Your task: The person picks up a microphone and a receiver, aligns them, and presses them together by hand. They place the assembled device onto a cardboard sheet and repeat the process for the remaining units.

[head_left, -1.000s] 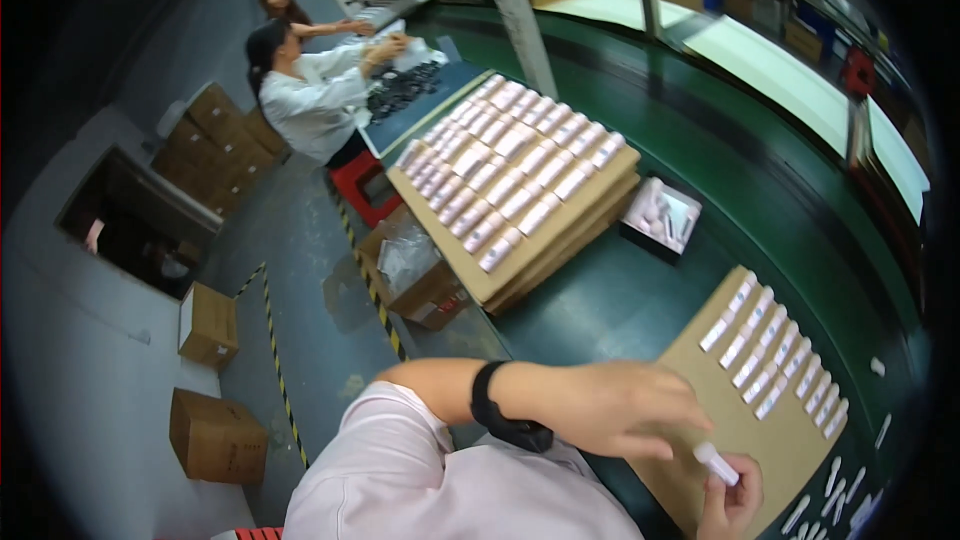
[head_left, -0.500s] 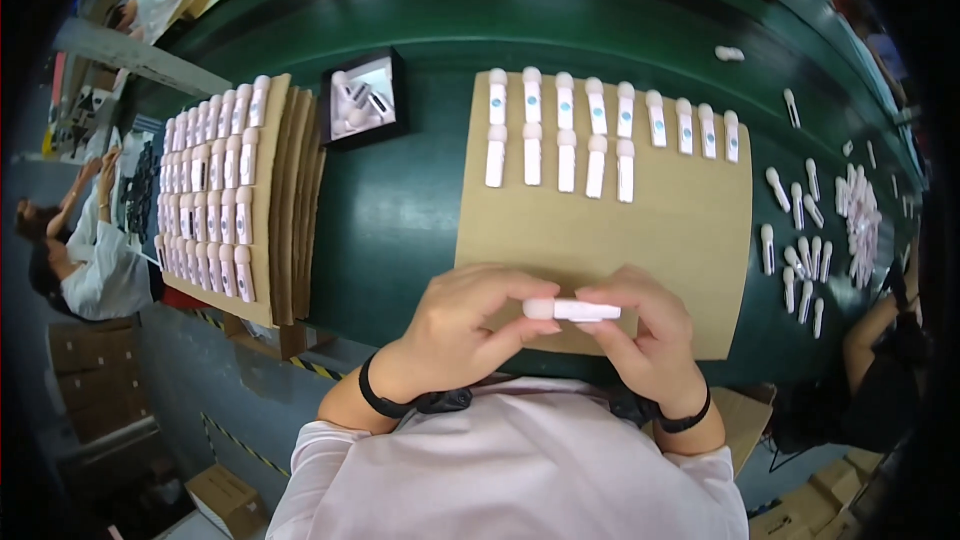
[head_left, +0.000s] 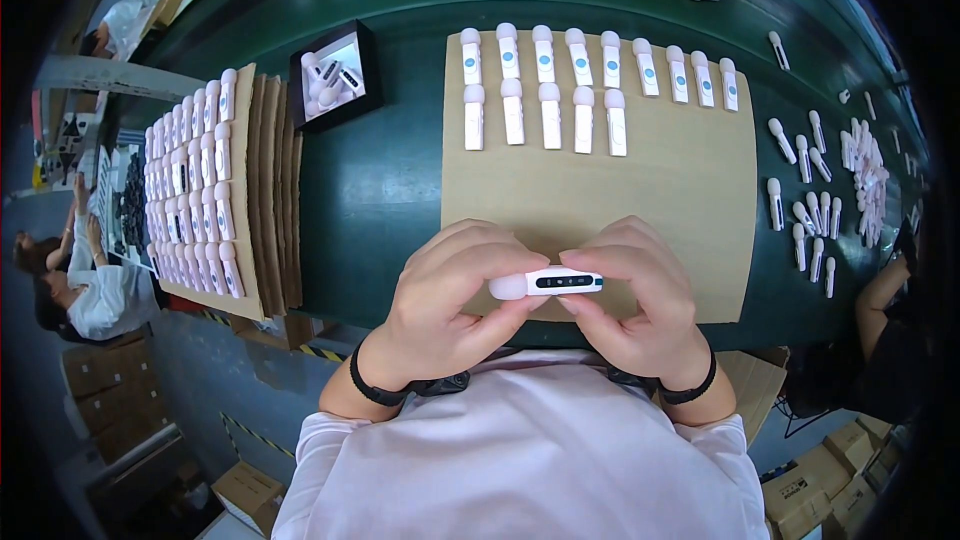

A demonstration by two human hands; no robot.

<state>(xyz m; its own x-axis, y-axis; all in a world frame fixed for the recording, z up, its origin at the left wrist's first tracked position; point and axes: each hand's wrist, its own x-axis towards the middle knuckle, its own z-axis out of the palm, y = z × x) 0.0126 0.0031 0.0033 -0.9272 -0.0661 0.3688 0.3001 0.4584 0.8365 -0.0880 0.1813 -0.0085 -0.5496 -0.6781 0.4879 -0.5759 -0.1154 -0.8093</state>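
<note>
Between my two hands is a small white handheld device [head_left: 563,281] with a rounded pale-pink head and a dark panel facing up. It lies sideways, head to the left. My left hand [head_left: 445,300] pinches it near the head with thumb and fingers. The other end sits between the thumb and fingers of my right hand [head_left: 645,295]. Beneath is a brown cardboard sheet [head_left: 600,190], where similar devices [head_left: 551,117] lie in two rows along the far side. Those in the far row carry blue round marks; the nearer, shorter row looks plain white.
At left, stacked cardboard sheets [head_left: 275,210] bear several rows of like devices. A black box [head_left: 372,90] with a few more stands on the green table [head_left: 370,190]. Loose devices [head_left: 800,245] and a pile [head_left: 868,180] lie at right. Other people [head_left: 110,295] sit at both sides.
The device in my hands has been rolled, so its dark panel now faces up instead of a plain white side. Both hands still pinch it. The whole view has shifted slightly.
</note>
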